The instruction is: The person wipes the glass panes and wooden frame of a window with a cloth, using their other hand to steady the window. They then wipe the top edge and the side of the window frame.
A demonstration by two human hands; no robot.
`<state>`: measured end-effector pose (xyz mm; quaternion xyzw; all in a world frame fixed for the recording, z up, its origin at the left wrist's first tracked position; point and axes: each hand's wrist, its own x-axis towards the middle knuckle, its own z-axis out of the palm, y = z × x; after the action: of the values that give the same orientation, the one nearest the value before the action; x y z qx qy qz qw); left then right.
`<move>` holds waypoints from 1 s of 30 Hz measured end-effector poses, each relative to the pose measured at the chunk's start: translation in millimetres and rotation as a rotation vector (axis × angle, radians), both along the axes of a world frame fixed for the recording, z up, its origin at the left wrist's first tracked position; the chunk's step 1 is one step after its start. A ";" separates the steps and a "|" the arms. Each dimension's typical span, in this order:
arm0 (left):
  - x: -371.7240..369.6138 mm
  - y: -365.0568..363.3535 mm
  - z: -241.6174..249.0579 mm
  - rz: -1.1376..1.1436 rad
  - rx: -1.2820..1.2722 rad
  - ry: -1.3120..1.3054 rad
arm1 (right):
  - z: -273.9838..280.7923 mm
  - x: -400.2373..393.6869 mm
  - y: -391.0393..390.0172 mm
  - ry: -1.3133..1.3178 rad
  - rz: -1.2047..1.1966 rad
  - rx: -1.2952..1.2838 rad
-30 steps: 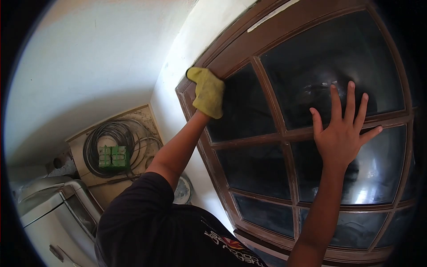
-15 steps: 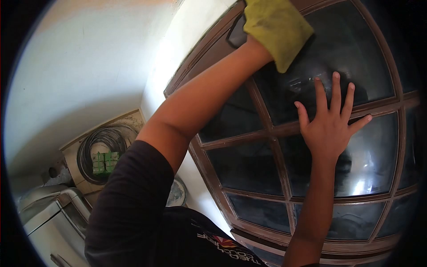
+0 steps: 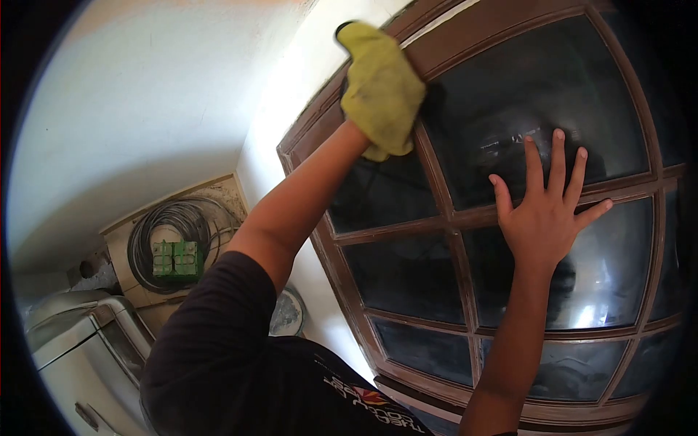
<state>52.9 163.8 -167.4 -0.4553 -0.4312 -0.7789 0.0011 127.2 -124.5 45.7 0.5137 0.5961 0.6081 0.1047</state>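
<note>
My left hand (image 3: 379, 87) is wrapped in a yellow cloth (image 3: 385, 102) and presses it against the upper left of a brown wooden window frame (image 3: 436, 182), over a vertical bar. The fingers themselves are hidden under the cloth. My right hand (image 3: 545, 207) lies flat with fingers spread on the dark glass panes (image 3: 523, 94), across a horizontal bar near the middle of the window. It holds nothing.
A white wall (image 3: 145, 109) runs left of the window. Lower left, a coil of dark cable (image 3: 182, 232) hangs around a green box (image 3: 173, 260) on a board. A grey-white appliance (image 3: 73, 356) stands below. A round pale object (image 3: 286, 312) sits near the frame's foot.
My left hand with the cloth swept from the frame's left edge up and right across the top pane, then back left and down onto the vertical bar. My right hand stayed planted.
</note>
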 end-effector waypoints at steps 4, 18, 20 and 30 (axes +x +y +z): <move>-37.9 -69.1 -52.7 -0.223 -0.438 0.055 | -0.1 -0.6 0.1 -0.015 -0.036 0.004; -57.9 -80.8 -65.9 0.049 -0.546 0.140 | -1.3 9.7 5.1 -0.108 0.030 0.060; -76.3 -84.5 -17.1 0.069 -0.490 0.131 | -0.7 7.7 4.1 -0.116 -0.031 0.057; -83.5 -90.3 -8.8 -0.163 -0.640 -0.013 | -1.2 8.6 5.2 -0.112 -0.010 0.058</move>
<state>-30.6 73.5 -176.1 -0.4607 -0.6160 -0.6044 -0.2071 135.8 -119.3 44.5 0.4849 0.5687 0.6523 0.1259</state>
